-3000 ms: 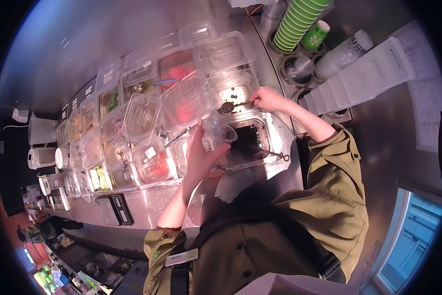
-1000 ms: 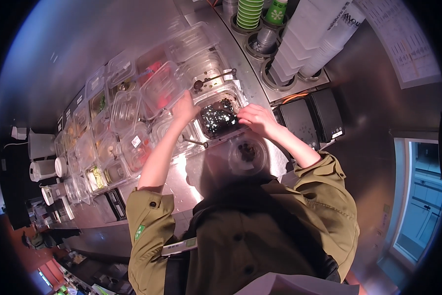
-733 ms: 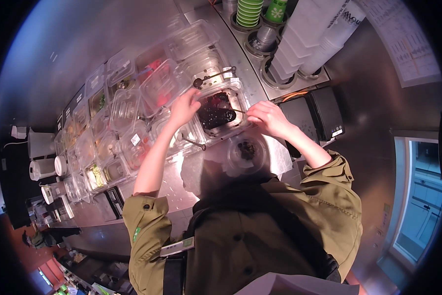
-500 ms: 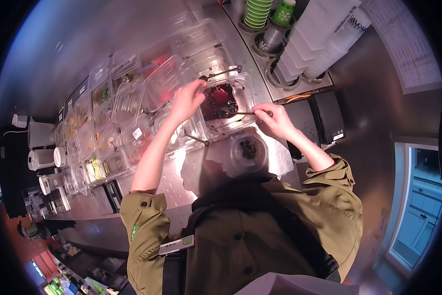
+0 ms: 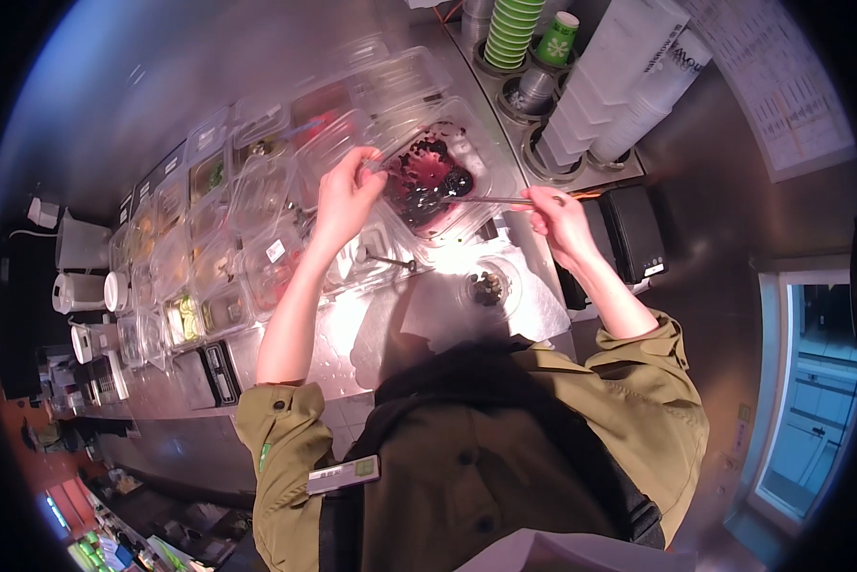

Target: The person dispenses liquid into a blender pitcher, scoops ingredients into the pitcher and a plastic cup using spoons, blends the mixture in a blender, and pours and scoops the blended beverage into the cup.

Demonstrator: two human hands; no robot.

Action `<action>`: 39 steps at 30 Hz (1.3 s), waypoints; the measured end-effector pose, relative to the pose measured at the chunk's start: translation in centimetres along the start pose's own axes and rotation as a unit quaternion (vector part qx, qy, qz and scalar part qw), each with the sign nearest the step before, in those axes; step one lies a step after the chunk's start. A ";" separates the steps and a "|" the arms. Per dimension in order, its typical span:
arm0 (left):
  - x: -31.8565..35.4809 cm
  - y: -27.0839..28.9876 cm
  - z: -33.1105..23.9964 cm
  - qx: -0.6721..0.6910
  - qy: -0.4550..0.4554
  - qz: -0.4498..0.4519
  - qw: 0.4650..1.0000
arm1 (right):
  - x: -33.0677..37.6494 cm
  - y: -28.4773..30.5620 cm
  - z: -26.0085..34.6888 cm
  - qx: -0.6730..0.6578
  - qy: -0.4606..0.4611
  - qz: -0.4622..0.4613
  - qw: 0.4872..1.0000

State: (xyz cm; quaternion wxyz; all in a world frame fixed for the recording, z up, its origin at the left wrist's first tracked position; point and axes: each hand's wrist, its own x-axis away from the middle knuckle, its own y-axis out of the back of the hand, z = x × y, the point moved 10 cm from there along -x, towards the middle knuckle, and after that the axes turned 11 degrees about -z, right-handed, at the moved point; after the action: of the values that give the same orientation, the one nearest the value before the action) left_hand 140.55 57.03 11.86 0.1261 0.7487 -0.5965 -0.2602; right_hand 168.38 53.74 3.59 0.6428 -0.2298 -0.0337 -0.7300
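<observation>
My left hand (image 5: pixel 348 191) grips the left edge of a clear square plastic container (image 5: pixel 493 172), which sits tilted on the counter. Dark purple-red syrup with blackish soft lumps (image 5: pixel 430 186) lies pooled in it. Closed around the handle end of a thin metal spoon (image 5: pixel 500 200), my right hand (image 5: pixel 559 221) is at the container's right side. The spoon's tip reaches into the dark lumps, and its bowl is hidden there. Just nearer to me stands a clear round tub (image 5: pixel 512 307) with small dark pieces in the bottom.
Rows of lidded clear containers (image 5: pixel 257 186) fill the left of the counter, one with another spoon (image 5: pixel 390 262) on it. Green cups (image 5: pixel 512 33) and stacked white cups (image 5: pixel 591 105) stand in holders at the far right. A black box (image 5: pixel 631 232) is right of my right hand.
The container has been tilted and shifted slightly away from me. Its lumps have gathered differently. My left hand has moved a little left and nearer; the right hand has moved slightly right with the spoon.
</observation>
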 end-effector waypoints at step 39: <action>6.2 0.0 -2.6 0.260 0.063 -0.147 0.952 | 14.4 -9.5 10.6 0.426 0.712 -0.156 0.537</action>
State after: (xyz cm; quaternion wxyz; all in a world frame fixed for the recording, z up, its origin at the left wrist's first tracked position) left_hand 142.91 50.82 12.53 -0.0755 0.8500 -0.5174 -0.0637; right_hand 161.40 45.71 20.90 0.3529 0.6752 0.0926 -0.6410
